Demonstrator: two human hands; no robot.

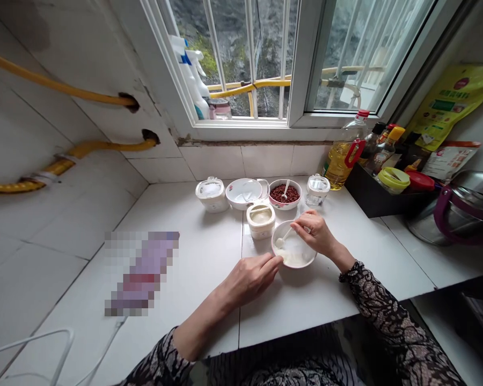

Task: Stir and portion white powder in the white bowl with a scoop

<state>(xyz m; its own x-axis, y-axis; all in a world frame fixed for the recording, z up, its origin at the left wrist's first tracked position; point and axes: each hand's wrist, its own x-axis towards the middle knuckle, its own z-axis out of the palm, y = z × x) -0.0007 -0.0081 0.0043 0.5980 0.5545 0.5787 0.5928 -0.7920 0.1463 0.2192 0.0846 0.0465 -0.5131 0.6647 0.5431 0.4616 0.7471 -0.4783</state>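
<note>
My right hand [312, 230] is closed on the handle of a small white spoon [284, 239], whose bowl end dips into a white bowl [313, 261]. Some whitish powder [293, 256] lies in the bottom of that bowl. At the bowl's near left rim, my left hand [257, 273] pinches the edge with its fingers. Just behind the bowl stands an uncovered cream container [261, 228] with pale contents. A bowl of red beans [285, 195] with a white spoon in it sits further back.
A lidded jar [212, 195], a white dish [241, 193] and a clear jar [317, 188] line the back. An oil bottle [342, 155] and a black box [366, 187] of condiments stand right, beside a steel pot [430, 220]. A pixelated item [143, 276] with a white cable lies left.
</note>
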